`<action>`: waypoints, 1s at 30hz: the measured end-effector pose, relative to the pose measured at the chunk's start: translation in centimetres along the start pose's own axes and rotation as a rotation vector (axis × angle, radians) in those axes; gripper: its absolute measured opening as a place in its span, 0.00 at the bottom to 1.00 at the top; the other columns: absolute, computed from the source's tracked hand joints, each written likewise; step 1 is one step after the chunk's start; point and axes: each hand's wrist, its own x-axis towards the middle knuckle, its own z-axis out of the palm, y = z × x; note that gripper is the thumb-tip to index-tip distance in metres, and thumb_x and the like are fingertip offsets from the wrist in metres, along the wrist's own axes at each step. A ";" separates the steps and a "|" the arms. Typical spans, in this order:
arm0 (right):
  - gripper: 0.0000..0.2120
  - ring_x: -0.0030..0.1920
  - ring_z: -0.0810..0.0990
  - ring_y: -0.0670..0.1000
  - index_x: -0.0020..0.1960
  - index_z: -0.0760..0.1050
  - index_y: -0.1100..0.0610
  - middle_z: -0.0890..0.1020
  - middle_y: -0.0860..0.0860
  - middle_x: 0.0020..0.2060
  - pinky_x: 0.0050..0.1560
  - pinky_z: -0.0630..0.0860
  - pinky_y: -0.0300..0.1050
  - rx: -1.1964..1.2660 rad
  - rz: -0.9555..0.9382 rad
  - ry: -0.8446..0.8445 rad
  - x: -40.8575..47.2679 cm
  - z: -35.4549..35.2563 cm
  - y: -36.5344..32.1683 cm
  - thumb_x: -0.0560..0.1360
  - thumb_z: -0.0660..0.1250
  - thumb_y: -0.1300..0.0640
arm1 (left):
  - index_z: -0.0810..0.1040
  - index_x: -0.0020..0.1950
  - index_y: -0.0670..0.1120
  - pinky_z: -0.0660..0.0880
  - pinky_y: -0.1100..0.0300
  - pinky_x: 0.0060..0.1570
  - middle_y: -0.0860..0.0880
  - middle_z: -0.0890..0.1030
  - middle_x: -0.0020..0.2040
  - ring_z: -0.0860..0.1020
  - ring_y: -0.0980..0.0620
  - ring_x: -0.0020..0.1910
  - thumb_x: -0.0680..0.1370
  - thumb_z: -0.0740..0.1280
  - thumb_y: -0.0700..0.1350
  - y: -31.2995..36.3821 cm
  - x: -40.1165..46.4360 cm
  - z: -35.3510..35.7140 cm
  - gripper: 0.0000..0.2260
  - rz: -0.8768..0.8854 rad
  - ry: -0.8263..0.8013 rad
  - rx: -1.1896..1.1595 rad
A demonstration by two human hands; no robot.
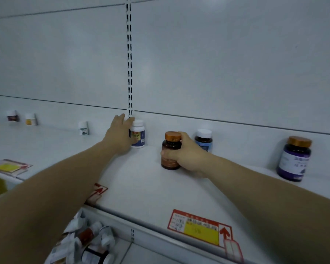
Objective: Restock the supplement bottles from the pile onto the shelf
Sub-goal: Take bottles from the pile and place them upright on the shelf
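The left hand (120,133) reaches to the far side of the white shelf (141,187), its fingers curled around a white bottle (138,135) standing upright against the back wall. To its right and nearer, the right hand (185,153) grips a brown bottle (171,149) with a copper cap, upright on the shelf. The pile of bottles (90,242) lies on the lower level, near left.

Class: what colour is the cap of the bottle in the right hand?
Copper-orange cap, head view.
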 end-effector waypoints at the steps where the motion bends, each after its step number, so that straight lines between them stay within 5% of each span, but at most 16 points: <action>1: 0.31 0.59 0.76 0.54 0.67 0.64 0.52 0.76 0.51 0.57 0.64 0.71 0.54 -0.010 0.004 0.009 0.1 0.0 0.0 0.69 0.75 0.52 | 0.57 0.75 0.48 0.53 0.48 0.72 0.42 0.54 0.76 0.49 0.43 0.75 0.74 0.70 0.48 -0.2 0.3 0.0 0.34 0.015 -0.010 -0.001; 8: 0.31 0.54 0.76 0.50 0.64 0.63 0.49 0.76 0.48 0.53 0.57 0.74 0.48 -0.067 0.018 0.038 -0.6 -0.5 -0.6 0.67 0.75 0.54 | 0.49 0.77 0.50 0.50 0.45 0.72 0.44 0.46 0.77 0.44 0.44 0.76 0.72 0.70 0.53 0.8 -0.5 -2.0 0.41 0.003 -0.080 0.144; 11: 0.27 0.52 0.78 0.49 0.59 0.67 0.48 0.76 0.48 0.52 0.52 0.76 0.46 0.042 -0.021 0.174 -1.9 -1.9 -1.1 0.66 0.76 0.53 | 0.56 0.76 0.49 0.56 0.53 0.71 0.46 0.52 0.77 0.51 0.47 0.75 0.72 0.72 0.50 5.0 -2.6 -3.5 0.38 0.121 -0.036 -0.183; 14: 0.26 0.50 0.79 0.48 0.60 0.67 0.46 0.77 0.48 0.51 0.45 0.78 0.44 0.116 -0.046 0.321 -4.7 -4.4 -1.4 0.67 0.76 0.51 | 0.60 0.74 0.54 0.69 0.61 0.55 0.53 0.64 0.71 0.66 0.53 0.68 0.70 0.74 0.49 10.5 -5.9 -4.4 0.37 0.095 -0.360 -0.581; 18: 0.19 0.50 0.80 0.47 0.58 0.69 0.48 0.79 0.47 0.50 0.53 0.79 0.50 0.168 -0.043 0.453 -10.2 -8.8 -1.4 0.71 0.73 0.51 | 0.63 0.72 0.54 0.69 0.67 0.42 0.55 0.71 0.63 0.75 0.57 0.55 0.69 0.74 0.49 18.3 -10.0 -4.1 0.34 0.146 -0.587 -0.797; 24: 0.12 0.52 0.80 0.52 0.52 0.73 0.45 0.80 0.48 0.50 0.52 0.79 0.52 0.188 -0.012 0.660 -23.3 -18.8 -0.1 0.71 0.72 0.52 | 0.65 0.69 0.55 0.73 0.57 0.54 0.52 0.75 0.62 0.76 0.55 0.56 0.70 0.73 0.50 33.5 -16.0 -2.9 0.30 0.284 -0.709 -0.952; 27: 0.16 0.52 0.81 0.53 0.52 0.73 0.44 0.80 0.49 0.50 0.54 0.78 0.54 0.174 0.002 0.779 -32.5 -25.3 1.0 0.66 0.73 0.51 | 0.65 0.69 0.53 0.73 0.55 0.58 0.56 0.78 0.56 0.77 0.56 0.54 0.70 0.73 0.50 43.9 -20.8 -2.5 0.30 0.377 -0.744 -1.029; 30: 0.22 0.48 0.83 0.50 0.54 0.74 0.45 0.82 0.48 0.49 0.47 0.80 0.47 0.126 0.000 0.897 -42.8 -32.1 2.6 0.62 0.73 0.48 | 0.72 0.59 0.56 0.75 0.51 0.58 0.57 0.81 0.51 0.78 0.56 0.53 0.72 0.72 0.47 55.4 -27.4 -1.7 0.18 0.482 -0.824 -1.131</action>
